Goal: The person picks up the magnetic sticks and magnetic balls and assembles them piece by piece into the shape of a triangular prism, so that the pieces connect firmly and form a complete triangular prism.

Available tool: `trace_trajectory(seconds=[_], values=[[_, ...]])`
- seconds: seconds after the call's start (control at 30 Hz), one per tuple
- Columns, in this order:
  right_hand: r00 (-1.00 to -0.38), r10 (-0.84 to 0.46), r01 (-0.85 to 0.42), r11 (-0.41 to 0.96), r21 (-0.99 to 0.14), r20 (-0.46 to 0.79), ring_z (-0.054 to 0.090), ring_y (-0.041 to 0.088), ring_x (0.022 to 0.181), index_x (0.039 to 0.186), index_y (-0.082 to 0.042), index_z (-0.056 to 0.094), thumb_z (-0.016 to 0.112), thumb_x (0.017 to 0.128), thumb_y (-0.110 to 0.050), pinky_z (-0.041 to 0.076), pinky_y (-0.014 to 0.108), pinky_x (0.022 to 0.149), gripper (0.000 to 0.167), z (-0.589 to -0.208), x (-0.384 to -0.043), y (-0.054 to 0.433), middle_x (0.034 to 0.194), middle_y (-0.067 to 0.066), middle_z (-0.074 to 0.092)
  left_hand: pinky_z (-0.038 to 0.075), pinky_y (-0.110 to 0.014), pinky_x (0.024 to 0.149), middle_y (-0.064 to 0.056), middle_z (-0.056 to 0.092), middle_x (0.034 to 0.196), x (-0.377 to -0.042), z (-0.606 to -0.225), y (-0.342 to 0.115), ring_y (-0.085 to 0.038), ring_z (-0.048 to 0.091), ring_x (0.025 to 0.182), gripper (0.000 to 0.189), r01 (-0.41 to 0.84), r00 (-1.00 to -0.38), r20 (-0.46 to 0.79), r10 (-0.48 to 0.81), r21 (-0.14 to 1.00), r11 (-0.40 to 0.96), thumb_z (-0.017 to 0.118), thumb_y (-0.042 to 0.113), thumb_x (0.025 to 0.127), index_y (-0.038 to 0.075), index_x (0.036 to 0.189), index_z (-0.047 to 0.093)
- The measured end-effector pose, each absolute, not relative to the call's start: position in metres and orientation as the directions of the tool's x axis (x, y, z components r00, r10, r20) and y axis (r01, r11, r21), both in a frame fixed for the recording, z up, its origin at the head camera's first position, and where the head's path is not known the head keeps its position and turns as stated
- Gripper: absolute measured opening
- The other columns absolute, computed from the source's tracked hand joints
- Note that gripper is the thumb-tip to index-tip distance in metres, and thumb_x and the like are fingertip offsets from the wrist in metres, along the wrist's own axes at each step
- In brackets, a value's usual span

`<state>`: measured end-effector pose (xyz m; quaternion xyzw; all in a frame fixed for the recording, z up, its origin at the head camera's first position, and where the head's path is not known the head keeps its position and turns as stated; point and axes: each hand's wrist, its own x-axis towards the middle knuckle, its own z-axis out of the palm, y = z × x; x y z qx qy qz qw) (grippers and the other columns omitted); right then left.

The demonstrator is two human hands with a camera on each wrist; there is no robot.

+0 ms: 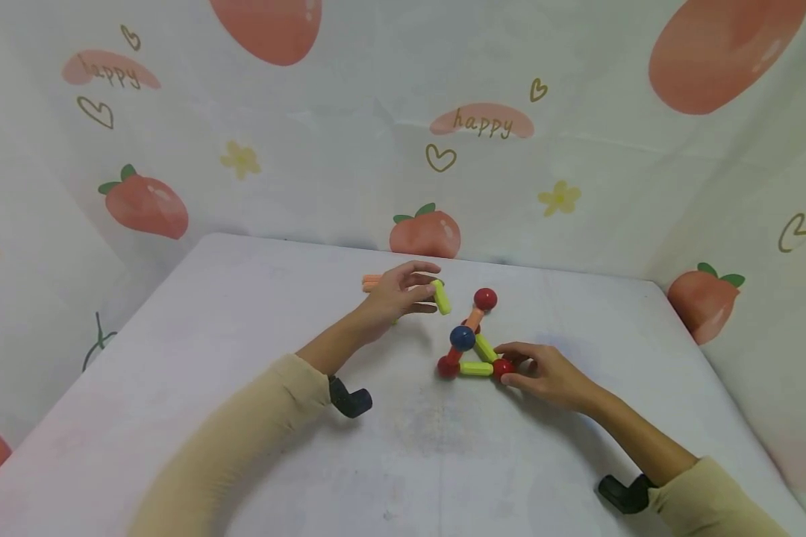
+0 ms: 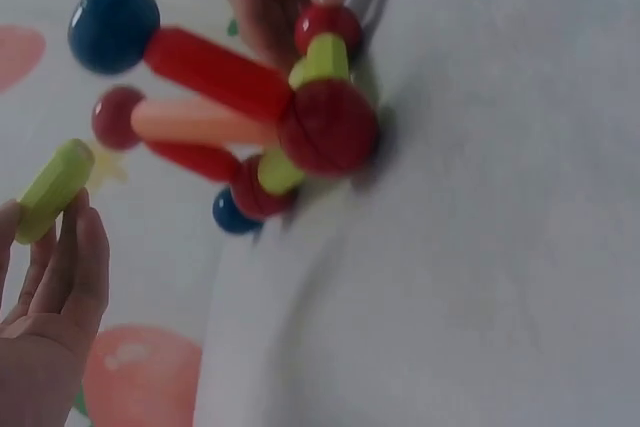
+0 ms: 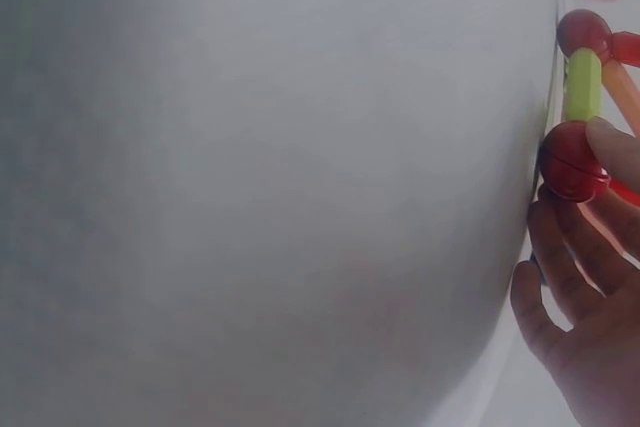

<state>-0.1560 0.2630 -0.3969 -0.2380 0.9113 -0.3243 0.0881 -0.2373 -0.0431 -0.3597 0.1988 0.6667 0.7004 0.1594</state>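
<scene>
Between thumb and fingers, my left hand [image 1: 392, 300] pinches a yellow-green magnetic rod [image 1: 442, 297], raised just left of a ball-and-rod structure. My right hand [image 1: 552, 375] grips the red ball [image 1: 503, 369] at the structure's near right corner, thumb on top in the right wrist view. From that ball, yellow-green rods run to another red ball [image 1: 448, 366] and toward the back. A red rod [image 2: 220, 72] rises to a blue ball [image 1: 462, 338]. Behind it, an orange rod [image 1: 474, 320] slants up to a red ball [image 1: 485, 299]. Another blue ball [image 2: 235, 209] sits low at the structure's far side.
Orange rods [image 1: 371, 279] lie on the white table [image 1: 295, 313] behind my left hand, partly covered by it. A backdrop cloth [image 1: 349, 149] printed with peaches stands along the table's far edge. Each wrist wears a black camera mount [image 1: 351, 399].
</scene>
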Motion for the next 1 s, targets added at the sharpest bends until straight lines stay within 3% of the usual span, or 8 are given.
trace_trajectory(seconds=[0.4,0.77,1.0], values=[[-0.861,-0.509,-0.395,0.655,-0.645,0.011,0.064,0.020,0.099,0.131,-0.001,0.060,0.075,0.090,-0.023,0.056,0.029,0.081,0.049,-0.396,-0.157,0.264,0.116,0.008,0.069,0.056,-0.035,0.089,-0.013,0.067,0.119,-0.227,-0.353,-0.009,-0.023,0.069,0.100,0.035,0.019,-0.836,0.031,0.547,0.999,-0.027,0.064,0.012,0.098,0.007,0.131,0.056],[-0.860,-0.509,-0.402,0.656,-0.638,0.018,0.064,0.021,0.100,0.131,-0.001,0.061,0.074,0.090,-0.023,0.056,0.029,0.081,0.048,-0.398,-0.156,0.265,0.117,0.008,0.069,0.056,-0.035,0.090,-0.009,0.064,0.118,-0.231,-0.350,0.004,-0.021,0.072,0.093,0.067,-0.156,-0.876,-0.216,0.432,0.973,0.171,0.079,0.026,0.087,0.017,0.143,0.042],[-0.861,-0.507,-0.401,0.653,-0.643,0.022,0.064,0.021,0.099,0.130,0.000,0.061,0.075,0.090,-0.022,0.056,0.031,0.082,0.048,-0.398,-0.156,0.265,0.117,0.009,0.069,0.055,-0.036,0.090,-0.011,0.062,0.122,-0.233,-0.346,0.010,-0.021,0.072,0.094,0.071,-0.165,-0.881,-0.242,0.407,0.963,0.214,0.080,0.027,0.085,0.017,0.144,0.041]])
